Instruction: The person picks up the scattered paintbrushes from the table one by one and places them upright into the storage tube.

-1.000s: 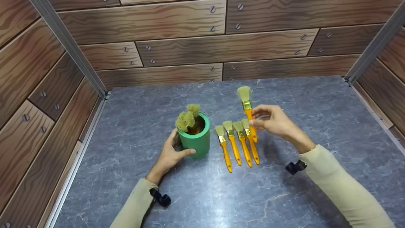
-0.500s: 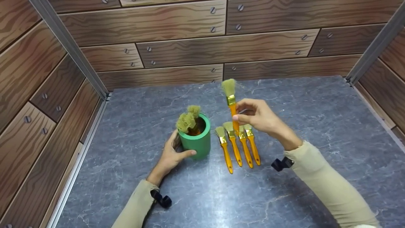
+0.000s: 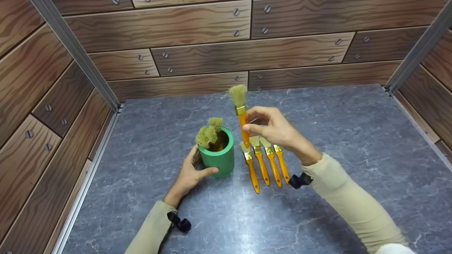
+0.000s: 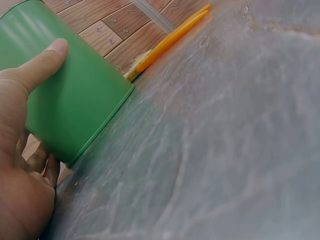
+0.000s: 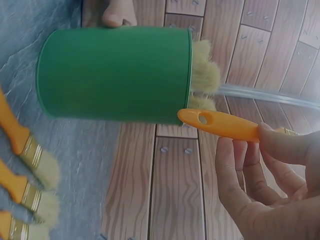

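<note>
A green cylindrical pot (image 3: 219, 162) stands upright on the table, several brush heads (image 3: 207, 135) poking out of its top. My left hand (image 3: 189, 173) holds the pot's left side, thumb across the front and fingers round behind. Between thumb and fingers of my right hand (image 3: 275, 128), a paintbrush (image 3: 243, 123) with an orange handle is pinched, bristles up. It is raised off the table just right of the pot. In the right wrist view the handle's holed end (image 5: 202, 118) overlaps the pot's rim. Several more paintbrushes (image 3: 262, 165) lie side by side right of the pot, bristles pointing away.
The grey marbled table (image 3: 226, 225) carries all of this. Wood-patterned panels (image 3: 197, 60) wall in the back and sides, with metal posts (image 3: 81, 60) at the corners. A dark band with a small camera (image 3: 300, 180) sits on each wrist.
My right hand has carried the raised paintbrush leftward, from over the lying brushes to beside the pot. My left hand and the pot have stayed in place.
</note>
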`<control>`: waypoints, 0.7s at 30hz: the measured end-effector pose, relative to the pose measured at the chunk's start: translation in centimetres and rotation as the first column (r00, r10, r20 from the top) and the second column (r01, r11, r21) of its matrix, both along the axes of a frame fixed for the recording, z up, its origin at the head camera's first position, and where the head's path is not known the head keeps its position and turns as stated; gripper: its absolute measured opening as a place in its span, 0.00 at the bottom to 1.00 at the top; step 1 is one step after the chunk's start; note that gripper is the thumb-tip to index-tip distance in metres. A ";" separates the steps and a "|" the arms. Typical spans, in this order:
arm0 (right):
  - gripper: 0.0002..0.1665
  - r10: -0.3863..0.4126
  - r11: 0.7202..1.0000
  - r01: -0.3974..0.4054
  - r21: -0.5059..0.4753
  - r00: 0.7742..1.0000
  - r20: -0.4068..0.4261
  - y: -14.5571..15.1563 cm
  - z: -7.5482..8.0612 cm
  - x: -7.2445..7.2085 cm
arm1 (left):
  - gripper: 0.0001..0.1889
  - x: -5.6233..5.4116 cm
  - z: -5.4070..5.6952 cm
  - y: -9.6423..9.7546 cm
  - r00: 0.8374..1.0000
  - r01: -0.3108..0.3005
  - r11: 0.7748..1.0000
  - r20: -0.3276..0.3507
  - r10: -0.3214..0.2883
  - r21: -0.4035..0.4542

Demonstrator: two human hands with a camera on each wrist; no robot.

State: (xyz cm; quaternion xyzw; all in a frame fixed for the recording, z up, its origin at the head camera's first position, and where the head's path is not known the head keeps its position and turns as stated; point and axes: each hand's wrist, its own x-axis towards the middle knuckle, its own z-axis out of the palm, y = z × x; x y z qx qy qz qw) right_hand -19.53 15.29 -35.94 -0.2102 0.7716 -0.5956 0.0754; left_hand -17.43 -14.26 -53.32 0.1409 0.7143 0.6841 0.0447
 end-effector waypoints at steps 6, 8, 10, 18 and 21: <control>0.11 0.014 0.999 -0.012 0.038 0.999 -0.048 -1.3 0.2 0.3 | 0.58 0.0 -0.1 0.1 1.000 0.001 1.000 -0.006 -0.001 0.002; 0.11 0.019 0.998 -0.015 0.053 0.997 -0.073 -1.7 0.3 0.4 | 0.58 0.0 -0.1 0.0 1.000 -0.003 1.000 -0.008 0.003 0.004; 0.11 0.024 0.998 -0.018 0.065 0.995 -0.097 -2.2 0.4 0.5 | 0.58 0.0 -0.1 0.0 1.000 -0.007 1.000 -0.004 0.007 0.006; 0.11 0.060 0.997 -0.055 0.046 0.992 -0.113 -3.6 0.7 0.6 | 0.59 0.1 0.0 0.0 1.000 -0.009 1.000 0.008 0.009 0.005; 0.11 0.061 0.998 -0.058 0.029 0.993 -0.100 -4.0 0.8 0.7 | 0.58 0.0 0.0 0.0 1.000 -0.004 1.000 0.000 0.004 0.007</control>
